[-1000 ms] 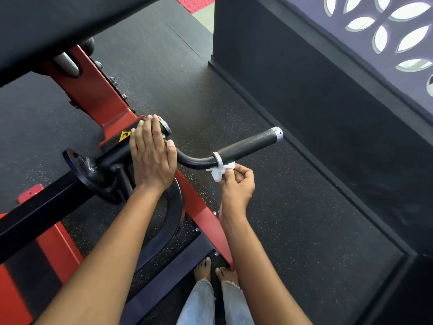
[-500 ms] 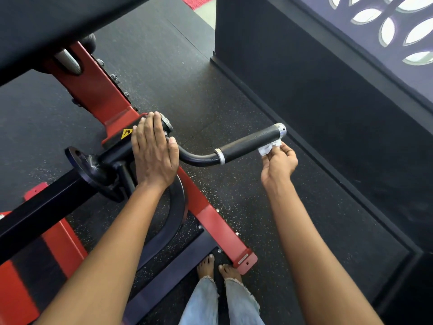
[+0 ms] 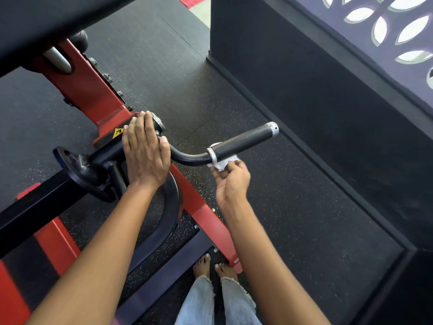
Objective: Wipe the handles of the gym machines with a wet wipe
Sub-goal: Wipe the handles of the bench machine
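Note:
A black rubber handle [image 3: 243, 141] with a silver end cap sticks out to the right from a curved black bar on the red and black gym machine [image 3: 89, 90]. My right hand [image 3: 232, 181] pinches a crumpled white wet wipe [image 3: 221, 163] against the underside of the handle at its inner end, beside the silver collar. My left hand [image 3: 144, 151] rests flat, fingers straight, on the black arm of the machine near a yellow warning sticker [image 3: 117, 133].
A black wall [image 3: 316, 90] with a skirting edge runs close on the right, with a patterned screen above it. Speckled black rubber floor [image 3: 293, 207] lies under the handle. My bare feet [image 3: 214, 266] stand by the machine's red base rail. A dark pad overhangs at top left.
My right hand slid the wipe from the handle's inner collar out to its silver end, then back to the inner end. My left hand stayed flat on the machine.

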Tool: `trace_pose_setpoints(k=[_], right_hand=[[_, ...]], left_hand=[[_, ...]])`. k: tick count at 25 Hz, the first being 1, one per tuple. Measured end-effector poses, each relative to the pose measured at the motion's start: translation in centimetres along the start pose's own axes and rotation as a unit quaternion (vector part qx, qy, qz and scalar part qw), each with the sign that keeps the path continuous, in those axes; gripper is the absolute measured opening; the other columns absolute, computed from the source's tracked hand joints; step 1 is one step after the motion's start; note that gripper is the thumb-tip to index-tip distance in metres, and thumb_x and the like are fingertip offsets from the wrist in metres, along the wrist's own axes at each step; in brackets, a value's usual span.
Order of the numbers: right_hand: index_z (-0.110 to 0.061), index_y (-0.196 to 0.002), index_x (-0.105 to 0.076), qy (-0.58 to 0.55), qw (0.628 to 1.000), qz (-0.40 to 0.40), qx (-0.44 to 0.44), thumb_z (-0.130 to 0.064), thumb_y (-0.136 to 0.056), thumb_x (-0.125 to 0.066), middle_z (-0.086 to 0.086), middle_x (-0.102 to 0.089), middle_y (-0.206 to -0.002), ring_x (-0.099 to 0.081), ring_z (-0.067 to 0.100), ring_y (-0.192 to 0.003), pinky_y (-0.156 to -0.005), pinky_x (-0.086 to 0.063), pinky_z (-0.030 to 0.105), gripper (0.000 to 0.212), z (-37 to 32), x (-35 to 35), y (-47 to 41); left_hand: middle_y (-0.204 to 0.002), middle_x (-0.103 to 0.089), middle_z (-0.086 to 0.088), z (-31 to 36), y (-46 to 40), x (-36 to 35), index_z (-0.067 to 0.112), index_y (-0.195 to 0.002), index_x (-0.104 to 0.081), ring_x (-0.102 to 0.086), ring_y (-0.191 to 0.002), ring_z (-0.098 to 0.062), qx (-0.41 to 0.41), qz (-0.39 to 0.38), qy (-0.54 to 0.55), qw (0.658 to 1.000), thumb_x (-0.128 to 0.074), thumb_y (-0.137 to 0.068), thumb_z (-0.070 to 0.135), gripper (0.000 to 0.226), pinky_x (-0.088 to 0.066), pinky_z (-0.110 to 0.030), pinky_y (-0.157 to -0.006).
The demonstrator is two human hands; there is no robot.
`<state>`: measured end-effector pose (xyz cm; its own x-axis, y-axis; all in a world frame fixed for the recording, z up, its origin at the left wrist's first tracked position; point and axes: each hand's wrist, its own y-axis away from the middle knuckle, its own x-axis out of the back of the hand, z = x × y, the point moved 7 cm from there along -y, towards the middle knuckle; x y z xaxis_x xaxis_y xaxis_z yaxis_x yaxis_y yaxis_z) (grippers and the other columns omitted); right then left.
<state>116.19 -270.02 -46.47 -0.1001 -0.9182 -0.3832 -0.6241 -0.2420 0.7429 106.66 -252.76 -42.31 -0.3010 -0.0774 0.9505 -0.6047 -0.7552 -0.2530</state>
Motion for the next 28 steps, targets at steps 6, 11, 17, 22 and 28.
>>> trace_pose_setpoints(k=[6, 11, 17, 22, 28], right_hand=[[-0.007, -0.102, -0.057, -0.142, 0.973, -0.061, -0.170, -0.051, -0.095, -0.025, 0.017, -0.062, -0.102, -0.058, 0.030, -0.093, -0.088, -0.041, 0.043, 0.056, 1.4, -2.1, 0.6], [0.001, -0.103, -0.059, -0.267, 0.950, -0.057, -0.152, -0.061, -0.091, -0.028, 0.022, -0.060, -0.116, -0.055, 0.036, -0.114, -0.099, -0.041, 0.051, 0.070, -2.4, -2.4, -2.7], [-0.002, -0.107, -0.057, -0.243, 0.968, -0.023, -0.064, -0.043, -0.097, -0.040, 0.020, -0.063, -0.113, -0.061, 0.035, -0.106, -0.090, -0.049, 0.048, 0.045, -7.8, -0.2, -6.6], [-0.010, -0.085, -0.061, 0.081, 0.984, 0.111, 0.112, -0.007, -0.090, -0.057, 0.001, -0.065, -0.087, -0.064, 0.017, -0.084, -0.086, -0.052, 0.032, 0.007, -11.4, 3.5, -5.9], [-0.010, -0.098, -0.067, 0.541, 0.750, 0.018, 0.380, -0.010, -0.092, -0.053, 0.002, -0.061, -0.097, -0.056, 0.014, -0.085, -0.072, -0.040, 0.020, 0.016, -16.5, -0.9, -1.0]], left_hand=[[-0.149, -0.034, -0.019, 0.0, 0.1, 0.0, 0.001, -0.147, -0.026, -0.030, -0.137, -0.036, -0.002, 0.005, -0.001, 1.000, -0.022, -0.094, 0.033, 0.061, -0.011, -0.044, -0.116], [-0.149, -0.034, -0.019, 0.1, 0.1, 0.0, 0.002, -0.147, -0.026, -0.030, -0.138, -0.036, -0.002, 0.008, 0.002, 1.000, -0.021, -0.094, 0.033, 0.061, -0.012, -0.044, -0.116], [-0.150, -0.033, -0.019, 0.2, 0.1, 0.1, 0.001, -0.147, -0.026, -0.029, -0.138, -0.036, -0.002, 0.003, -0.003, 1.000, -0.020, -0.094, 0.033, 0.062, -0.010, -0.043, -0.116], [-0.149, -0.032, -0.022, 0.3, 0.2, 0.1, -0.001, -0.147, -0.025, -0.028, -0.139, -0.038, -0.001, -0.027, -0.002, 1.000, -0.024, -0.095, 0.032, 0.061, -0.012, -0.045, -0.117], [-0.138, -0.044, -0.024, 1.9, 0.2, 4.3, -0.005, -0.139, -0.038, -0.041, -0.129, -0.037, 0.000, -0.072, 0.098, 0.993, -0.050, -0.094, 0.022, 0.054, -0.032, -0.046, -0.111]])
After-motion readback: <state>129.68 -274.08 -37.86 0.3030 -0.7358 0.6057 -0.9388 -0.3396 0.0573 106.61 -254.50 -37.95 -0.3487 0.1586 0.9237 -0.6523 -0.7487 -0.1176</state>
